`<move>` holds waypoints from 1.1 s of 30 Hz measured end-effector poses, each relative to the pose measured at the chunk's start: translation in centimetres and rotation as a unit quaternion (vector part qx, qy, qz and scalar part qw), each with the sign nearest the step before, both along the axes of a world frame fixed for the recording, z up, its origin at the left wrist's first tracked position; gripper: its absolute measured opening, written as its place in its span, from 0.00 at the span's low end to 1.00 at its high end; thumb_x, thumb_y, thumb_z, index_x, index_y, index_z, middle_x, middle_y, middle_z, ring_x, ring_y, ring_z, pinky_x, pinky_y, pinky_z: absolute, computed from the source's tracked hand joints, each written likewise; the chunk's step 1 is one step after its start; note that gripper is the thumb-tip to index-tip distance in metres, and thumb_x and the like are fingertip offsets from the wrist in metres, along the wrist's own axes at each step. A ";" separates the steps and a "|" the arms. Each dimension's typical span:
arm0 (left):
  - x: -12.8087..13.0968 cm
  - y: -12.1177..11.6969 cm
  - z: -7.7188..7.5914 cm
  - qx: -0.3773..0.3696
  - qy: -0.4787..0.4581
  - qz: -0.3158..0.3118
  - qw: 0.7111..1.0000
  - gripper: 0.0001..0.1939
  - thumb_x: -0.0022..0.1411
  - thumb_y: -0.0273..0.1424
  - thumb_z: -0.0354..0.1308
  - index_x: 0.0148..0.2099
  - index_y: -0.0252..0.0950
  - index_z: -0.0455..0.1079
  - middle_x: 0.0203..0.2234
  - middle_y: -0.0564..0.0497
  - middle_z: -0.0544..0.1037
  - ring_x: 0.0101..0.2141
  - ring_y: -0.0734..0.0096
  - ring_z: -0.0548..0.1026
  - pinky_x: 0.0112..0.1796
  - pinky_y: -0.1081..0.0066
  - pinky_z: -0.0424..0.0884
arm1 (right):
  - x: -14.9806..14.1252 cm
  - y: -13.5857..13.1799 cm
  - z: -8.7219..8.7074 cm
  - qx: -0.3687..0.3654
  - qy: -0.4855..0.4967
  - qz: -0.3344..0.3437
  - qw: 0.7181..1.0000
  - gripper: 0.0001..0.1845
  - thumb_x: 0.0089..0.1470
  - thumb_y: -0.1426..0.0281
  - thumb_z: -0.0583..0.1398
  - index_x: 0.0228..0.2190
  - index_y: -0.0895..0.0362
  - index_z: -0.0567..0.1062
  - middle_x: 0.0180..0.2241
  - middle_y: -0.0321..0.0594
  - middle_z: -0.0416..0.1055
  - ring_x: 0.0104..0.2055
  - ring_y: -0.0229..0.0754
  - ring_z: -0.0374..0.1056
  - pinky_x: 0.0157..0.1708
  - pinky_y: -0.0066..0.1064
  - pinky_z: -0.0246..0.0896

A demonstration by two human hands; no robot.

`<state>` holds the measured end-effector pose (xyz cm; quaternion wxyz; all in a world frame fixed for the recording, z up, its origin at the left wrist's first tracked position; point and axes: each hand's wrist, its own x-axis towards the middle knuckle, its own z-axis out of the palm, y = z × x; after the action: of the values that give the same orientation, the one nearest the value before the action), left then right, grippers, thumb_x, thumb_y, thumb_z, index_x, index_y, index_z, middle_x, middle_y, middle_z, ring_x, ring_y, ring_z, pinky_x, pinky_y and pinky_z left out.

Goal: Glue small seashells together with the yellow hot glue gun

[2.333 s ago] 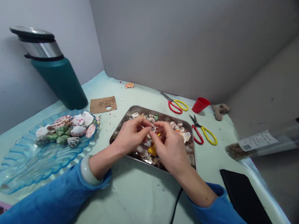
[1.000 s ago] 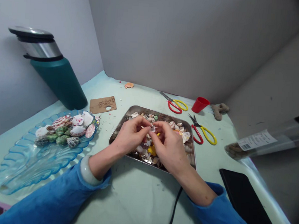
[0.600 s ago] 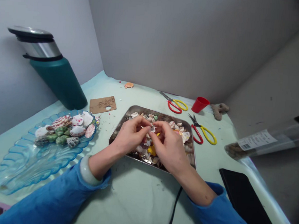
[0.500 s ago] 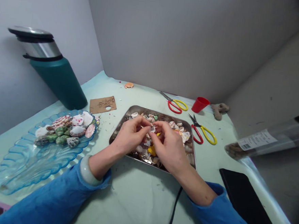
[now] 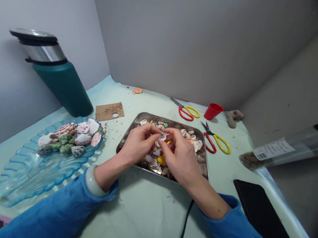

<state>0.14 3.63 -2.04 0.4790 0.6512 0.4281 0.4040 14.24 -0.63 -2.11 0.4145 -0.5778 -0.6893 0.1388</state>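
My left hand (image 5: 139, 143) and my right hand (image 5: 180, 155) meet over a metal tray (image 5: 148, 115). Pinched between the fingertips of both is a small white seashell (image 5: 162, 137); the fingers cover part of it. Beneath the hands the tray holds many shells, some speckled, and a yellow piece (image 5: 161, 159). On the left, a clear blue scalloped dish (image 5: 37, 175) carries a heap of shells (image 5: 82, 139), white, red-patterned and green.
A teal bottle (image 5: 64, 87) stands at the back left by a piece of cardboard (image 5: 109, 111). Two pairs of scissors (image 5: 188, 112) and a red cup (image 5: 213, 111) are behind and right of the tray. A black flat object (image 5: 261, 213) lies front right; a black cable (image 5: 186, 222) runs forward.
The white shell between my fingertips appears turned slightly, showing more of its face. Both hands stay in almost the same place over the tray.
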 end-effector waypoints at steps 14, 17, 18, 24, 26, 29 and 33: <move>0.0 0.1 -0.3 0.000 -0.014 0.004 1.000 0.04 0.57 0.30 0.56 0.35 0.36 0.69 0.22 0.55 0.72 0.18 0.78 0.69 0.21 0.77 0.65 | 0.0 0.0 0.1 0.006 0.013 -0.006 1.000 0.14 0.54 0.71 0.57 0.44 0.56 0.69 0.31 0.38 0.75 0.31 0.42 0.71 0.29 0.31 0.60; 0.0 0.1 -0.1 -0.003 -0.012 0.005 1.000 0.03 0.57 0.30 0.56 0.35 0.36 0.68 0.20 0.55 0.71 0.18 0.78 0.69 0.21 0.77 0.65 | 0.1 0.0 0.1 0.009 0.016 -0.003 1.000 0.13 0.54 0.71 0.57 0.44 0.55 0.69 0.31 0.38 0.75 0.30 0.41 0.71 0.29 0.31 0.60; 0.0 0.1 -0.1 -0.005 -0.012 0.005 1.000 0.03 0.57 0.29 0.56 0.34 0.36 0.68 0.20 0.55 0.71 0.18 0.78 0.69 0.21 0.77 0.65 | 0.1 0.0 0.1 0.009 0.017 -0.003 1.000 0.13 0.55 0.71 0.57 0.44 0.55 0.70 0.30 0.37 0.75 0.30 0.41 0.71 0.29 0.30 0.60; 0.0 0.1 0.0 0.003 -0.008 0.002 1.000 0.02 0.57 0.28 0.56 0.34 0.36 0.68 0.21 0.55 0.72 0.18 0.78 0.69 0.21 0.76 0.66 | 0.1 -0.1 0.1 0.006 0.023 -0.002 1.000 0.12 0.55 0.71 0.57 0.43 0.56 0.70 0.29 0.36 0.74 0.29 0.40 0.70 0.29 0.30 0.60; 0.0 0.0 0.1 0.001 -0.008 0.002 1.000 0.02 0.56 0.28 0.56 0.34 0.35 0.68 0.21 0.55 0.72 0.18 0.78 0.69 0.21 0.76 0.66 | 0.1 -0.1 0.2 0.005 0.024 -0.002 1.000 0.12 0.55 0.71 0.57 0.43 0.56 0.70 0.28 0.36 0.74 0.29 0.40 0.70 0.29 0.30 0.60; 0.1 0.0 0.2 -0.009 -0.006 0.001 1.000 0.02 0.56 0.27 0.56 0.34 0.35 0.68 0.21 0.55 0.72 0.18 0.78 0.69 0.20 0.76 0.66 | 0.0 -0.1 0.3 0.002 0.024 -0.003 1.000 0.11 0.55 0.70 0.57 0.42 0.56 0.70 0.28 0.36 0.73 0.28 0.40 0.69 0.29 0.30 0.60; 0.2 0.0 0.2 -0.018 -0.002 -0.001 1.000 0.02 0.56 0.27 0.56 0.34 0.35 0.68 0.20 0.56 0.71 0.17 0.78 0.69 0.19 0.77 0.65 | -0.1 -0.1 0.3 0.003 0.021 -0.002 1.000 0.11 0.54 0.71 0.58 0.42 0.57 0.70 0.27 0.35 0.72 0.26 0.38 0.68 0.28 0.30 0.59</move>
<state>0.29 3.66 -1.82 0.4922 0.6420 0.4333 0.3972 14.15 -0.70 -1.78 0.4309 -0.5745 -0.6799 0.1481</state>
